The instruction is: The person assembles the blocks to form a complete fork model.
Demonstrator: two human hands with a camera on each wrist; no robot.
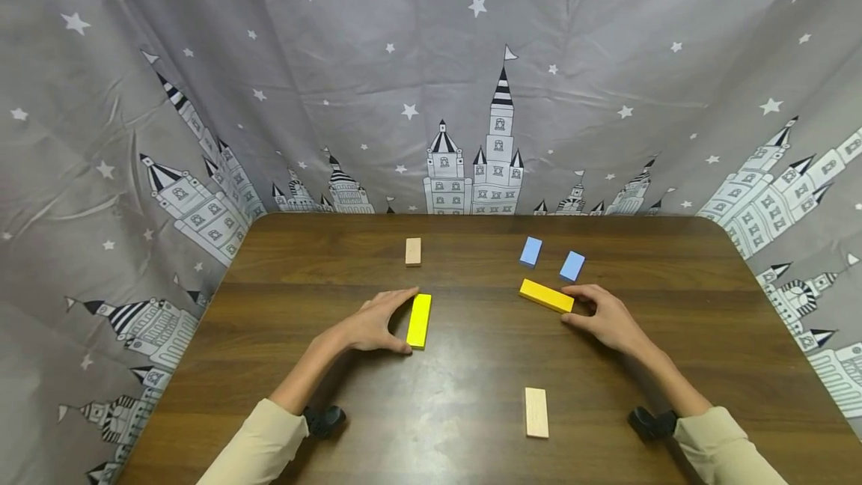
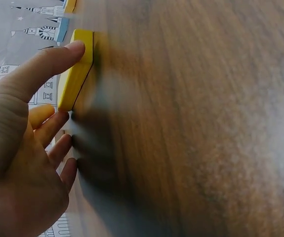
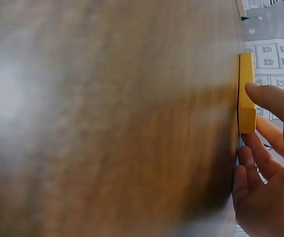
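Your left hand point(image 1: 367, 326) is pinching the bright yellow block point(image 1: 419, 322) lengthwise, thumb at its near end, fingertip at its far end. That block is lying left of the middle of the wooden table point(image 1: 471, 365), its long side running away from you, slightly slanted.

Your right hand point(image 1: 609, 322) is pinching the orange-yellow block point(image 1: 546, 296) by its right end, thumb on the near side, index finger behind. This block is lying aslant, right of the middle, its left end farther from you.

Just beyond it, one blue block point(image 1: 530, 252) and a second blue block point(image 1: 572, 266) are lying apart from each other. A tan block point(image 1: 413, 252) is lying near the far edge, beyond the bright yellow one; a pale wooden block point(image 1: 536, 413) is lying nearer you, right of the middle. A grey curtain point(image 1: 377, 96) printed with castles and stars is hanging behind.
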